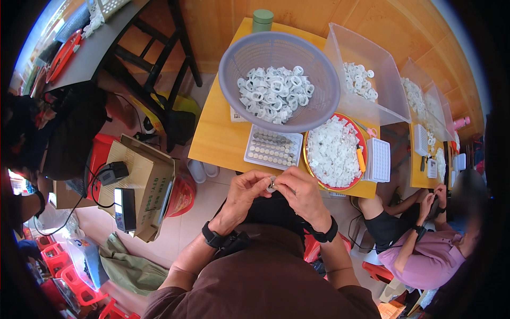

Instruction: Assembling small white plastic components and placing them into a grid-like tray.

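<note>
On the table (pixel 212 139), basket (pixel 279 49) behind tray (pixel 271 164), plate (pixel 344 187) to the tray's right.

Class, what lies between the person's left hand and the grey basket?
The head view shows a white tray of small round pieces on the table, between the left hand and grey basket.

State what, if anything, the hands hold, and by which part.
The left hand and right hand pinch a small, roundish, silvery piece, apparently at its edges; the exact contact is hidden.

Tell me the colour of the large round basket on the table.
The basket is greyish purple; it shows best in the head view, the only one here.
</note>
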Available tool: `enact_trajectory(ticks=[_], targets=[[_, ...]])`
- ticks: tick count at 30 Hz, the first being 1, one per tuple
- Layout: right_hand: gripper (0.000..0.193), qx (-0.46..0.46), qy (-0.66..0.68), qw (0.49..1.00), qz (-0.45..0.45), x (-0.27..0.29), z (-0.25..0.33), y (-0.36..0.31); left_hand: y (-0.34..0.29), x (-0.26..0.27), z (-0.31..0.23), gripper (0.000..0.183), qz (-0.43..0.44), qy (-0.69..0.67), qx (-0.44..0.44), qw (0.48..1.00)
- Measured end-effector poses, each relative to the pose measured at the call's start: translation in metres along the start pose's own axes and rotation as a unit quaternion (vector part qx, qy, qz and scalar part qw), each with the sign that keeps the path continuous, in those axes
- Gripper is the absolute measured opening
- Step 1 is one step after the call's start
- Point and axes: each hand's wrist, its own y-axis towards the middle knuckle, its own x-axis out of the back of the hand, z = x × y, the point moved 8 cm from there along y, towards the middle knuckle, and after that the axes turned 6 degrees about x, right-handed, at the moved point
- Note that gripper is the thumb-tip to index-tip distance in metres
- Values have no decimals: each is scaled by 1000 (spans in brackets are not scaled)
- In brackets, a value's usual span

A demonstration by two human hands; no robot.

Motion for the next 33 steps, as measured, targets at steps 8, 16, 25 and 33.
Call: enact_trajectory(ticks=[8, 16, 25, 33], targets=[[11, -24, 60, 998, -12, 8, -9, -1, -2, -10, -3, 17, 15, 3, -15, 1000], [12, -228, 346, 909, -50, -4, -42, -15, 2, -20, -15, 17, 36, 39, -24, 998], [17, -233, 405, 877, -112, -3, -35, -15, 6, -19, -15, 17, 53, -64, 20, 996], [18, -244, 384, 879, -141, -10, -39, -17, 9, -19, -9, 16, 52, -8, 2, 999]])
